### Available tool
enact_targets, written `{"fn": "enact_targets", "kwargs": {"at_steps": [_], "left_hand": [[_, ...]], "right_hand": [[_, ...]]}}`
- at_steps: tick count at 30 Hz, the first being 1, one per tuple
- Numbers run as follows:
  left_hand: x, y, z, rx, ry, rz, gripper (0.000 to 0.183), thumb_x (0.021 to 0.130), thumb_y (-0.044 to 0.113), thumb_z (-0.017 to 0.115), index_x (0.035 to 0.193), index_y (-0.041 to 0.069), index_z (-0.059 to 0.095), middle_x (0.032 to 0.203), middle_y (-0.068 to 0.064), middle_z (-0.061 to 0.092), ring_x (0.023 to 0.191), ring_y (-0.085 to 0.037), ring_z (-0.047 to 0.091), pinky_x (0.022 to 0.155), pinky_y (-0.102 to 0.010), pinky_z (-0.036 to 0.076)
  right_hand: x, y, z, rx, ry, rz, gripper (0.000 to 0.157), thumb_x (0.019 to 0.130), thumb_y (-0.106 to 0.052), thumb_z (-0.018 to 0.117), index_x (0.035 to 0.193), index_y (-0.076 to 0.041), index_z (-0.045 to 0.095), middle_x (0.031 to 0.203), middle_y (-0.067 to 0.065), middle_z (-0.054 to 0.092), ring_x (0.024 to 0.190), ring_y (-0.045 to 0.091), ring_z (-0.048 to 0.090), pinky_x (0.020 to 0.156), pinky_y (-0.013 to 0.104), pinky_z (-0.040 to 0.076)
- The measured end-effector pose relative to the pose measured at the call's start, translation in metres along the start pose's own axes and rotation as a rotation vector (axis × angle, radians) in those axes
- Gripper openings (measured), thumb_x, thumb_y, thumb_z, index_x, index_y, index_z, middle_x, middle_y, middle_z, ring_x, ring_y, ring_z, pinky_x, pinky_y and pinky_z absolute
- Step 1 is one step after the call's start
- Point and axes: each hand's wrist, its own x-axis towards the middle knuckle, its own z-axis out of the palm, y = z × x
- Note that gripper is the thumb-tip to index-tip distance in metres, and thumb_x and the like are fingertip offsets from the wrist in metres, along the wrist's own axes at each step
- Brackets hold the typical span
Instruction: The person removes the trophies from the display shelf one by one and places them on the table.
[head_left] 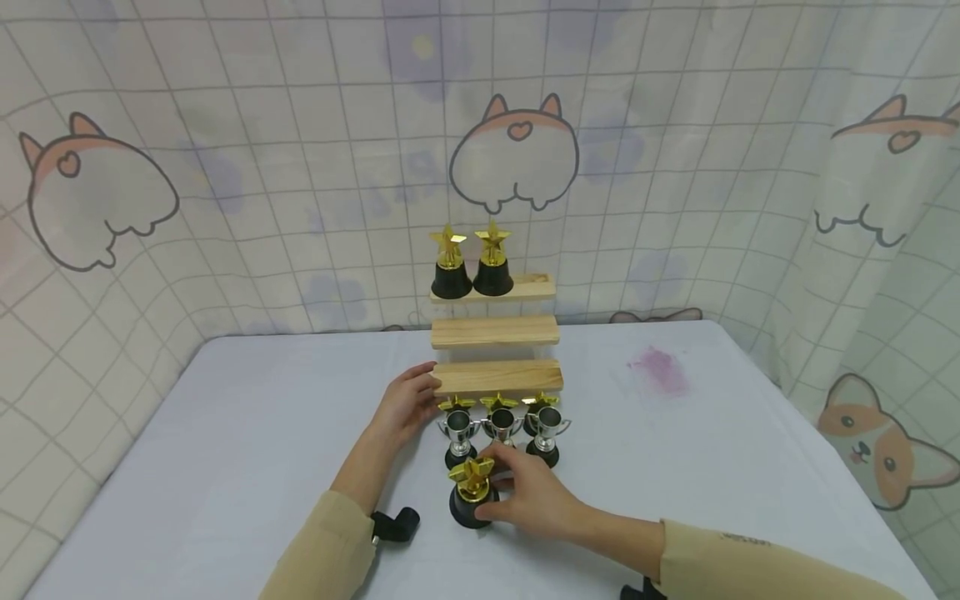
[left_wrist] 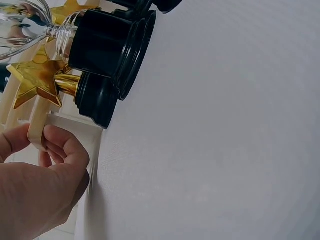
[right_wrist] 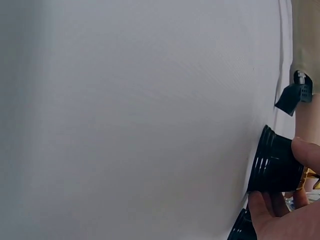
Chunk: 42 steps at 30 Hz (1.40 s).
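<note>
Your right fingers [head_left: 504, 455] curl round the front trophy [head_left: 471, 493], left fingers [left_wrist: 70, 146] pinch the shelf [head_left: 497, 377], so likely you're at pick-up; lifting calls for clearing those cups [head_left: 460, 430].

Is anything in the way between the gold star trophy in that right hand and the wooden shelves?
Yes. Beyond the front star trophy, which the right hand holds, stand three silver cups, then three more star trophies, right before the lowest shelf.
</note>
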Motion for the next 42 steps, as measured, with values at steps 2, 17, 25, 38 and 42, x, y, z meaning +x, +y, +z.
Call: {"fn": "enact_targets", "kwargs": {"at_steps": [2,17,25,38,42], "left_hand": [[0.000,-0.001,0.000,0.009,0.006,-0.005,0.055,0.094,-0.001,0.056,0.148,0.000,0.047,0.136,-0.022,0.054,0.102,-0.022,0.062,0.076,-0.030,0.055],[0.001,0.001,0.000,0.015,0.005,-0.015,0.054,0.094,0.000,0.057,0.147,0.002,0.048,0.137,-0.020,0.054,0.108,-0.024,0.060,0.077,-0.030,0.053],[0.001,0.001,0.000,0.005,-0.004,-0.004,0.054,0.094,0.000,0.056,0.147,0.000,0.048,0.136,-0.022,0.053,0.105,-0.023,0.061,0.077,-0.031,0.053],[0.001,0.001,0.000,0.002,0.007,-0.012,0.053,0.094,-0.001,0.056,0.146,0.000,0.048,0.132,-0.021,0.054,0.096,-0.020,0.062,0.073,-0.030,0.053],[0.002,0.001,0.000,0.009,0.007,-0.011,0.054,0.093,-0.001,0.056,0.147,0.000,0.048,0.132,-0.021,0.054,0.095,-0.020,0.061,0.073,-0.029,0.052]], "right_hand": [[0.001,-0.001,0.000,-0.008,-0.002,0.000,0.052,0.079,-0.009,0.089,0.123,-0.008,0.060,0.116,0.004,0.065,0.110,0.030,0.066,0.097,0.038,0.053],[0.008,-0.003,0.006,-0.040,0.021,-0.019,0.052,0.079,-0.010,0.090,0.122,-0.007,0.061,0.113,0.003,0.068,0.107,0.026,0.068,0.095,0.038,0.054],[0.012,-0.002,0.011,-0.062,0.029,-0.031,0.052,0.078,-0.010,0.090,0.120,-0.010,0.061,0.112,0.000,0.068,0.101,0.018,0.068,0.090,0.034,0.056],[0.009,-0.003,0.012,-0.084,0.053,-0.073,0.056,0.076,-0.010,0.092,0.122,-0.007,0.061,0.114,0.002,0.068,0.101,0.020,0.068,0.089,0.035,0.056],[0.003,-0.002,0.009,-0.085,0.073,-0.088,0.058,0.076,-0.012,0.092,0.124,-0.005,0.061,0.116,0.004,0.067,0.103,0.025,0.067,0.089,0.036,0.056]]}}
